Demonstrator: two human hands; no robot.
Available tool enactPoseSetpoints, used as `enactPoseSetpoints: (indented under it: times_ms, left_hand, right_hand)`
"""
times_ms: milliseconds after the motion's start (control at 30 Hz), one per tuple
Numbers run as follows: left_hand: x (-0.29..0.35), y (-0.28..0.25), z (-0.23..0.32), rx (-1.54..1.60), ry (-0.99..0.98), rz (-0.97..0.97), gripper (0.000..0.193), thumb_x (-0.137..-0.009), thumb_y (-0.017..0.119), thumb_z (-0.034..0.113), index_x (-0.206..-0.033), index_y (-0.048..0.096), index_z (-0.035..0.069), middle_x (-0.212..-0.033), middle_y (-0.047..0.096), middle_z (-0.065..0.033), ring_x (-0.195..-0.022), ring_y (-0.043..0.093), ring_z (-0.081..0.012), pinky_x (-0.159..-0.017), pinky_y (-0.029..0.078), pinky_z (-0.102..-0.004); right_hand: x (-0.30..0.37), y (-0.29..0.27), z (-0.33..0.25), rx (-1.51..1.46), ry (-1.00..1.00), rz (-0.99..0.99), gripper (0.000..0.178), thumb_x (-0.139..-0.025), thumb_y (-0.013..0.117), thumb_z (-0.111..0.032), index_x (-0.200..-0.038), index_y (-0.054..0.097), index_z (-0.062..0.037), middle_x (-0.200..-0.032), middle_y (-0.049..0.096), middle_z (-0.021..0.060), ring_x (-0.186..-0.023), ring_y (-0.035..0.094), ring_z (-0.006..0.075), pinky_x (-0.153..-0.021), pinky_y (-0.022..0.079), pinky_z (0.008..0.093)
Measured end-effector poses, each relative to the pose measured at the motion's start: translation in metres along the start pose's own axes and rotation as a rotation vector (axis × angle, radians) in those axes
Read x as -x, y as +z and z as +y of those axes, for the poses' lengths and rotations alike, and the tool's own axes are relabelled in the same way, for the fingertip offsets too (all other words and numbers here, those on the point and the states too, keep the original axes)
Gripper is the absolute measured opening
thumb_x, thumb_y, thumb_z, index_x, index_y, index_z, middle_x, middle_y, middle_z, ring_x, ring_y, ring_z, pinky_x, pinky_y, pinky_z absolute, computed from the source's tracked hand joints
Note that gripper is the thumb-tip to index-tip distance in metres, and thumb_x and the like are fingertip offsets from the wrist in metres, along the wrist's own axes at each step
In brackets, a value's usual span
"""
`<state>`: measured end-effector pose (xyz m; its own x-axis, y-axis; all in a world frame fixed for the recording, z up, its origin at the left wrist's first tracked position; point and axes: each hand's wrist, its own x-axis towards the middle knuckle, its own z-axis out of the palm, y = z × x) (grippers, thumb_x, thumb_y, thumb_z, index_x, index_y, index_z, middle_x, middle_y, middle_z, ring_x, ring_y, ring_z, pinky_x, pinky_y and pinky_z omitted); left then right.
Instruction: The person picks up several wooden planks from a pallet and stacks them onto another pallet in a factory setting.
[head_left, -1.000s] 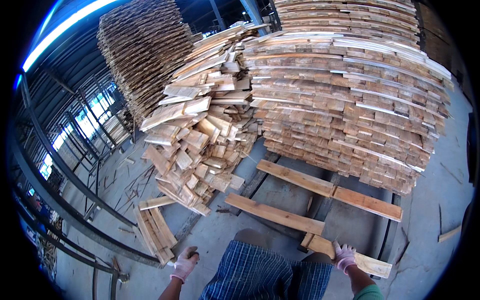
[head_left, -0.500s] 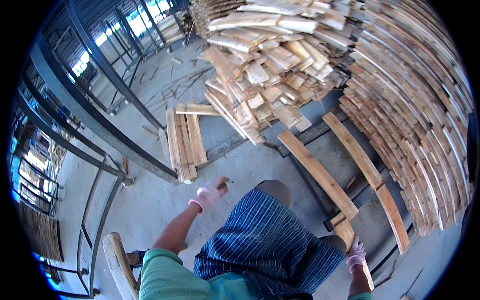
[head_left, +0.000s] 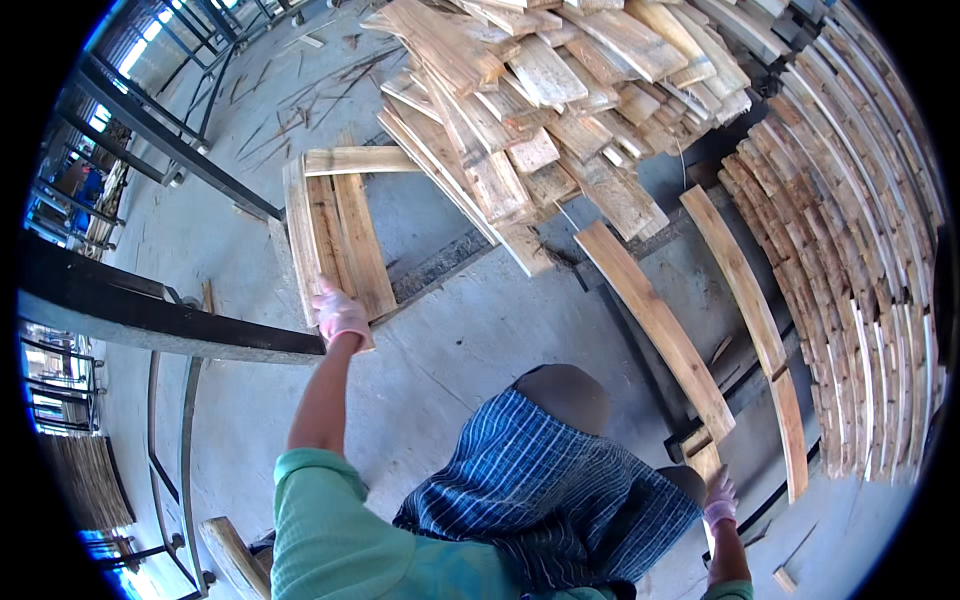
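Note:
My left hand (head_left: pixel 342 314), in a pale pink glove, reaches forward to the near end of a small stack of wooden planks (head_left: pixel 352 240) on the floor. Its fingers stretch out over the planks' end and touch the wood. Low on the right, my right hand (head_left: pixel 721 498), gloved alike, is at the edge of a short wooden plank (head_left: pixel 703 458), fingers bent against it; part of that plank is hidden by the hand and my knee. Just ahead of it lies a longer plank (head_left: pixel 655 330) on a dark metal frame (head_left: pixel 640 365). Another narrow board (head_left: pixel 738 285) runs parallel to its right.
A large loose heap of planks (head_left: pixel 545 75) rises ahead. Tall, neat plank stacks (head_left: pixel 860 250) fill the right side. A dark metal beam (head_left: pixel 170 310) slants in from the left, ending close to my left hand. A wooden log-like piece (head_left: pixel 235 558) sits at lower left.
My left hand has moved forward and left, from above the floor onto the plank stack's near end. My right hand stays at the short plank. The view has turned and shifted forward.

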<state>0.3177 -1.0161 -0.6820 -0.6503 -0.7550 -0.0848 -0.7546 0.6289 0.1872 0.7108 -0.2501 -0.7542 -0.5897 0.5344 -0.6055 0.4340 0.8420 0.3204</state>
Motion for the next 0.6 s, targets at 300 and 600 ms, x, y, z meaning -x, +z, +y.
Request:
enactPoseSetpoints:
  times_ms: [300, 600]
  left_hand:
    - [0.108, -0.043, -0.006, 1.33, 0.066, -0.351, 0.054, -0.094, 0.07, 0.028, -0.137, 0.05, 0.002, -0.12, 0.063, -0.0122, -0.103, 0.066, -0.0249, -0.092, 0.058, -0.0396]
    - [0.203, -0.06, 0.045, 1.937, 0.098, -0.756, 0.075, -0.088, 0.073, 0.012, -0.153, 0.036, 0.007, -0.143, 0.05, -0.0234, -0.12, 0.062, -0.036, -0.1, 0.057, -0.0481]
  right_hand:
    - [0.001, -0.035, -0.007, -0.192, 0.084, -0.022, 0.106, -0.079, 0.078, -0.033, -0.161, 0.015, -0.0062, -0.144, 0.046, 0.0232, -0.135, 0.043, 0.044, -0.114, 0.031, 0.0614]
    - [-0.008, -0.024, -0.012, -0.162, 0.058, -0.008, 0.108, -0.077, 0.081, -0.034, -0.161, 0.017, -0.0127, -0.145, 0.044, 0.021, -0.135, 0.044, 0.0423, -0.111, 0.032, 0.0655]
